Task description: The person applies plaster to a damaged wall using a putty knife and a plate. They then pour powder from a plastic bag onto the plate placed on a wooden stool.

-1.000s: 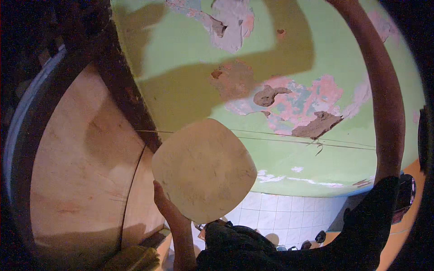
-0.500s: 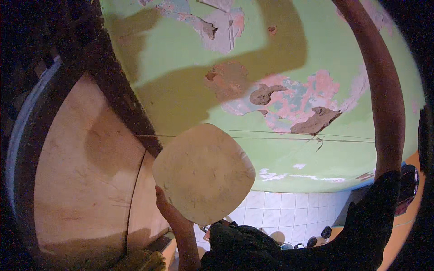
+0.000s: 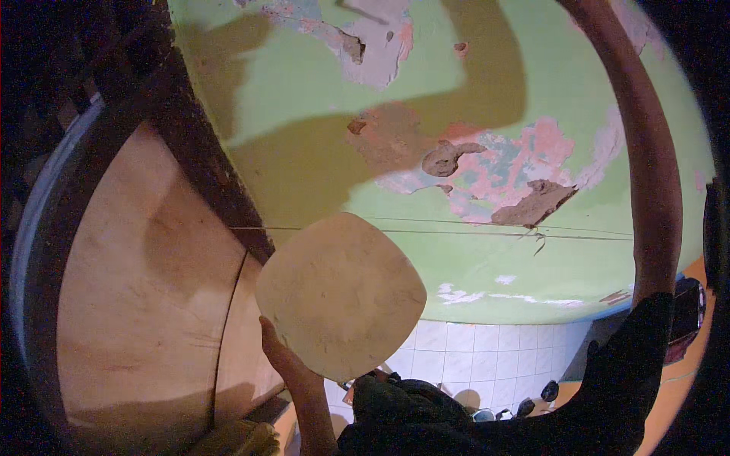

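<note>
My left hand (image 3: 277, 349) holds a flat beige, square board (image 3: 341, 296) with bowed edges at its lower left, thumb along the edge and other fingers hidden under it. Behind it is a green wall (image 3: 296, 167) with peeling pink, white and blue patches and brown holes (image 3: 449, 158). My right arm (image 3: 652, 194) stretches up along the right side to the upper edge of the picture; its hand is out of view. Thin strings (image 3: 585, 234) cross the wall just above the board.
A pale wooden door or panel (image 3: 133, 296) with a dark frame (image 3: 194, 182) fills the left. Below are white tiles (image 3: 498, 353), several small objects (image 3: 525, 406), a dark reddish item (image 3: 684, 319) at right and a yellowish bundle (image 3: 247, 441) at lower left.
The board and my left hand have shifted slightly down in the picture. The wall also sits a little higher and further left than a second ago. My left hand still holds the board.
</note>
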Demonstrator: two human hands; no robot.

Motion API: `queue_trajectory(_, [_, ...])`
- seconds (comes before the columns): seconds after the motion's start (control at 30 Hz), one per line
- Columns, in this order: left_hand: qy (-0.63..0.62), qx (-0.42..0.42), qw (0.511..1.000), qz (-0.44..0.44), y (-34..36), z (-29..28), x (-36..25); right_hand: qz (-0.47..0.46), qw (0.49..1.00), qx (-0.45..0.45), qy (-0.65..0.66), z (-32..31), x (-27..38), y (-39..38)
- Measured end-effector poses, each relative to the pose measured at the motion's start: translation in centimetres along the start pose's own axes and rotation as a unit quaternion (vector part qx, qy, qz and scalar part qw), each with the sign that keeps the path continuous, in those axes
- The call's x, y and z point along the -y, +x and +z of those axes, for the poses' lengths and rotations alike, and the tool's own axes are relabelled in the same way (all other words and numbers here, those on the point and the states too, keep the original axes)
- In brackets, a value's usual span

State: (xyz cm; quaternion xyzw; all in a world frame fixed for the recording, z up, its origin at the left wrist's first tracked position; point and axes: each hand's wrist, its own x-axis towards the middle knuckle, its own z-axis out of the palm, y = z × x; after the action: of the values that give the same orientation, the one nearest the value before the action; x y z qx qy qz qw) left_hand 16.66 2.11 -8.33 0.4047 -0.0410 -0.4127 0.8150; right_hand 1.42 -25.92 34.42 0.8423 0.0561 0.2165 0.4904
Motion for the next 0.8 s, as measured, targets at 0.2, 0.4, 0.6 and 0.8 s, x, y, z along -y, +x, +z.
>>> queue_trajectory(0.2, [0.031,0.009,0.999,-0.011,-0.1,0.0,-0.3,0.027,0.999,0.036,0.001,4.5,4.3,0.1])
queue_trajectory(0.4, [0.06,-0.049,0.996,-0.031,-0.4,-0.2,-0.3,0.016,0.999,0.001,-0.044,0.1,0.2,-1.8])
queue_trajectory(0.6, [0.017,-0.016,1.0,-0.014,-0.7,0.0,0.2,0.039,0.996,0.074,-0.045,3.1,4.2,-0.3])
queue_trajectory(0.8, [0.029,0.011,0.999,-0.028,-0.7,-0.2,0.0,0.037,0.998,0.004,-0.04,2.0,1.8,-2.8])
